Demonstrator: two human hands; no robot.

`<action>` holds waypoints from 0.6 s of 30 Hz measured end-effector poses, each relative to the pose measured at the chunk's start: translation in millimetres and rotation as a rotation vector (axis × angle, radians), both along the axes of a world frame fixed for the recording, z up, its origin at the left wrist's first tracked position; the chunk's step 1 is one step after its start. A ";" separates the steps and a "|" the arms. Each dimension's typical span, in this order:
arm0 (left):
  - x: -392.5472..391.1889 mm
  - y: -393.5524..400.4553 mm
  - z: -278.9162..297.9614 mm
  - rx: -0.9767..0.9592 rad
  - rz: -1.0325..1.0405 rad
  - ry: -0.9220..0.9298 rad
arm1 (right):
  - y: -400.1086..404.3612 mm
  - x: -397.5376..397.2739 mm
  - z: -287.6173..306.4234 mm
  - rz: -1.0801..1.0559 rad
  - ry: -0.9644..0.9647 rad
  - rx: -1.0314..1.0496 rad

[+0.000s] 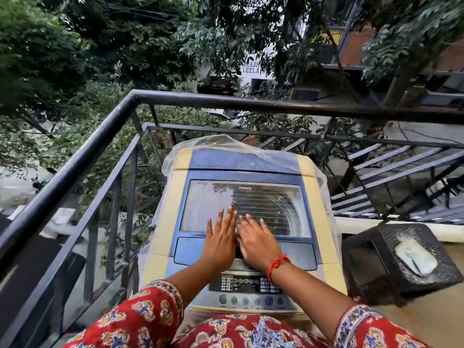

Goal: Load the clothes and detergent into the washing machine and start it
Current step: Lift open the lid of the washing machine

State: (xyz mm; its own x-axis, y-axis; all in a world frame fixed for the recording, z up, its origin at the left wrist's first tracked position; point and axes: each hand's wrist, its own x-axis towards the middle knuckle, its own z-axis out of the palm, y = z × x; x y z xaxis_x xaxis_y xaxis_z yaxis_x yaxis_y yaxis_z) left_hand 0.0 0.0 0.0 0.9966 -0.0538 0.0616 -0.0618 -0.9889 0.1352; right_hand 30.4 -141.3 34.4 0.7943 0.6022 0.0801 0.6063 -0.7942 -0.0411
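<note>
A top-loading washing machine (pixel 165 222), cream and blue, stands in front of me on a balcony. Its glass lid (pixel 263 197) is down, and the drum shows dimly through it. My left hand (pixel 221 237) and my right hand (pixel 253 242) lie flat side by side on the lid's near edge, fingers spread and holding nothing. A red thread is tied around my right wrist. The control panel (pixel 248 285) with its row of round buttons sits just below my wrists. No clothes or detergent are in view.
A clear plastic sheet (pixel 213 141) is pushed back over the machine's rear. A black metal railing (pixel 75 156) runs along the left and behind the machine. A dark woven stool (pixel 391 262) with a pale object on top stands to the right. Trees and stairs lie beyond.
</note>
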 end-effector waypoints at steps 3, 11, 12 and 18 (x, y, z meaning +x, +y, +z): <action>-8.8 1.1 3.5 -0.035 0.037 0.027 | -3.2 -14.5 -3.8 0.066 0.027 0.037; -31.8 0.3 6.5 -0.065 -0.084 0.021 | -12.0 -28.5 -11.8 -0.011 0.059 0.124; -32.8 -0.3 7.7 -0.061 -0.133 0.028 | -13.2 -29.6 -11.8 -0.004 0.084 0.113; -34.4 -4.5 24.4 -0.063 -0.168 0.195 | -19.4 -36.0 -12.3 -0.115 0.283 0.175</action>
State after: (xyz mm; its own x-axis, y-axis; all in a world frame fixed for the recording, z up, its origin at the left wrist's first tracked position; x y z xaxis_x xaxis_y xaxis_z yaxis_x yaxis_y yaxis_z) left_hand -34.4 -4.5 24.4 0.9675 -0.2215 -0.1222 -0.1910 -0.9562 0.2216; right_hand -5.6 -160.7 22.1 0.8617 0.5040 -0.0590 0.4583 -0.8228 -0.3360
